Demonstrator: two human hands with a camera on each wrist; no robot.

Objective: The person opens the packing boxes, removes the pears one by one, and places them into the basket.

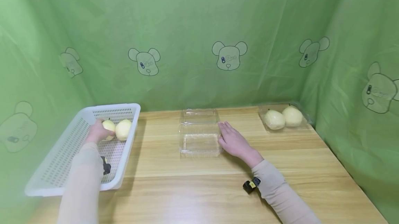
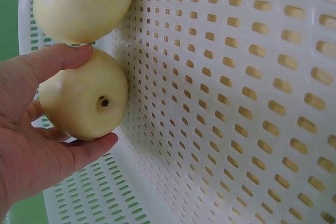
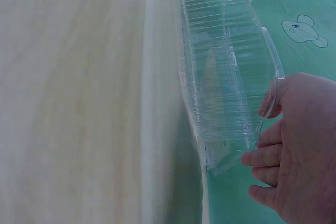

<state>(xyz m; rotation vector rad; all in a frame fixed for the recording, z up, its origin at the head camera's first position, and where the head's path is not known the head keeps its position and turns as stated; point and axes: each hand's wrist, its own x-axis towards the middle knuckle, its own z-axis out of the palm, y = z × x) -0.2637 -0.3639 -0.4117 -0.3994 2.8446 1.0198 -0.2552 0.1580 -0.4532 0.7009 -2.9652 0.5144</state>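
Inside the white basket, the left hand holds 1 pear between thumb and fingers, just beside another pear. Rightward, an opened clear box stands on the table; the right hand, its fingers fairly straight, touches its right edge. Far right, 2 pears sit on clear plastic.

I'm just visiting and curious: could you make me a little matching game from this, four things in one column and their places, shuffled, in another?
Things
1. Left hand
2. Right hand
3. White basket
4. Two fruits in clear plastic

Places
A. Far right of the table
B. Gripping a pale yellow fruit
C. Standing on the table's left side
D. By the right side of the middle clear container

Right pairs: 1-B, 2-D, 3-C, 4-A
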